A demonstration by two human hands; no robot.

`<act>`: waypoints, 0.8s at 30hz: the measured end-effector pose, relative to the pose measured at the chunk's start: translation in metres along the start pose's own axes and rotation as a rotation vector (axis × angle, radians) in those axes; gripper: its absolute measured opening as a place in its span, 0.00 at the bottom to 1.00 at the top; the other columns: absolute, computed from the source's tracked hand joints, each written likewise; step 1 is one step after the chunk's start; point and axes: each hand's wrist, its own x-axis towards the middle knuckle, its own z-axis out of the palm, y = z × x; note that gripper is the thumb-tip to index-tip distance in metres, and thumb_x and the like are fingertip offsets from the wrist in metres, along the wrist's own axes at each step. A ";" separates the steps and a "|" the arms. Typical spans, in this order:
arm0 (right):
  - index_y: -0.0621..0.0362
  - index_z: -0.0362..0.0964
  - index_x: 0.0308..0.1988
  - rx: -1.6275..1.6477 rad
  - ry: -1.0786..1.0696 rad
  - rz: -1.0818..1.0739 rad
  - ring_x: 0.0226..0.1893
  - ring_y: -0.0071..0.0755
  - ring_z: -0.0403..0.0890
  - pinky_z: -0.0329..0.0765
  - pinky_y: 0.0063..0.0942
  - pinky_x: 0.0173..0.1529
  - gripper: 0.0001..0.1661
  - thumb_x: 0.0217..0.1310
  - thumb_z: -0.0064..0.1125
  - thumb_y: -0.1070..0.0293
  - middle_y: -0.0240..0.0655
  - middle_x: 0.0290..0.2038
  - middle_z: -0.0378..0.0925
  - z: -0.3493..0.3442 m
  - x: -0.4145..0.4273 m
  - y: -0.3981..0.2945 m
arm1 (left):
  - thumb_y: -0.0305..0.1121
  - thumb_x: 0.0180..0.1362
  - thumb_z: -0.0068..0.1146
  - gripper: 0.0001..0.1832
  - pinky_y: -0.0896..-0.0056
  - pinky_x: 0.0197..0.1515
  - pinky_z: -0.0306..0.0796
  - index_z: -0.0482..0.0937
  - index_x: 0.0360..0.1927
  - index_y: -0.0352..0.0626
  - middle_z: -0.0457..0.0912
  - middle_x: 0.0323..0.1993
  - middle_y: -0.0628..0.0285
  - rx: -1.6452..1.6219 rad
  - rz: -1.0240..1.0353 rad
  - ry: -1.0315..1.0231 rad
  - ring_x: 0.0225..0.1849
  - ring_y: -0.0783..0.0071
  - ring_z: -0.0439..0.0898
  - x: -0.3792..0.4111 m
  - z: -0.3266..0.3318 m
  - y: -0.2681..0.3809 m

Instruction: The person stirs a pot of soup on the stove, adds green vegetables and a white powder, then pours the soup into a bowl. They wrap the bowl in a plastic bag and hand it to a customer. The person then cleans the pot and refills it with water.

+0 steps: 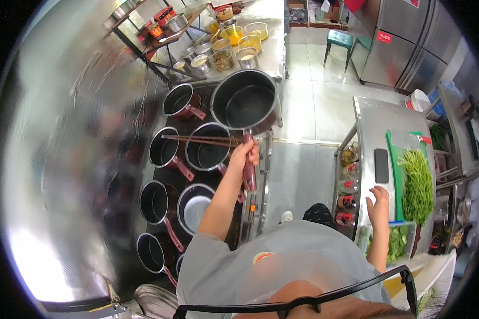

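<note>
My left hand (244, 154) grips the dark red handle of a saucepan (243, 99), whose dark inside faces up. The pan is at the far right corner of the black stove top (195, 125). A pair of brown chopsticks (201, 139) runs from my left hand across two pots; whether my fingers also hold them is hidden. Below them are a large saucepan (207, 149) and a smaller one (164, 149). My right hand (379, 205) holds nothing, fingers apart, near the left edge of the steel counter (367, 119), just below a black phone (381, 165).
More saucepans (155, 203) line the stove, one holding a pale bowl-like thing (196, 213). Beyond stand containers of sauces (233, 36) and a shelf rack (159, 44). On the right counter, leafy greens (417, 191) and a cleaver (407, 138) lie on a green cutting board (397, 199).
</note>
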 end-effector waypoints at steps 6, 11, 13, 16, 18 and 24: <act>0.64 0.74 0.40 0.044 -0.034 0.143 0.50 0.55 0.73 0.70 0.41 0.56 0.16 0.46 0.63 0.79 0.49 0.47 0.74 0.044 0.093 0.054 | 0.35 0.65 0.54 0.09 0.79 0.24 0.65 0.70 0.35 0.42 0.68 0.22 0.70 -0.193 0.044 0.172 0.20 0.83 0.66 0.204 -0.070 0.033; 0.66 0.74 0.39 -0.051 -0.071 0.171 0.46 0.55 0.73 0.71 0.42 0.52 0.15 0.45 0.63 0.80 0.49 0.43 0.75 0.071 0.170 0.090 | 0.36 0.66 0.50 0.12 0.81 0.23 0.61 0.67 0.27 0.47 0.62 0.18 0.74 -0.248 0.065 0.363 0.19 0.84 0.63 0.272 -0.095 0.035; 0.65 0.74 0.37 -0.040 -0.116 0.173 0.45 0.54 0.74 0.71 0.43 0.51 0.13 0.46 0.62 0.79 0.47 0.40 0.76 0.083 0.199 0.103 | 0.38 0.66 0.51 0.12 0.82 0.20 0.59 0.67 0.28 0.47 0.61 0.17 0.75 -0.250 0.107 0.275 0.17 0.85 0.62 0.284 -0.132 0.028; 0.63 0.74 0.33 -0.064 -0.145 0.221 0.42 0.54 0.74 0.72 0.44 0.47 0.09 0.47 0.62 0.77 0.47 0.36 0.75 0.091 0.222 0.108 | 0.37 0.65 0.51 0.15 0.77 0.26 0.62 0.64 0.23 0.49 0.60 0.16 0.73 -0.037 0.009 0.426 0.18 0.78 0.62 0.299 -0.126 0.022; 0.61 0.76 0.32 -0.132 -0.253 0.300 0.42 0.53 0.75 0.73 0.44 0.48 0.09 0.46 0.63 0.73 0.45 0.34 0.75 0.090 0.233 0.102 | 0.36 0.60 0.58 0.11 0.66 0.31 0.70 0.69 0.27 0.45 0.68 0.21 0.66 -0.025 -0.156 0.485 0.22 0.71 0.68 0.304 -0.122 0.029; 0.55 0.79 0.32 -0.286 -0.500 0.627 0.39 0.48 0.80 0.78 0.43 0.40 0.12 0.58 0.54 0.60 0.42 0.33 0.79 0.100 0.216 0.089 | 0.42 0.57 0.60 0.26 0.44 0.47 0.71 0.72 0.52 0.33 0.81 0.42 0.47 2.275 -0.101 0.933 0.44 0.50 0.80 0.353 0.036 0.088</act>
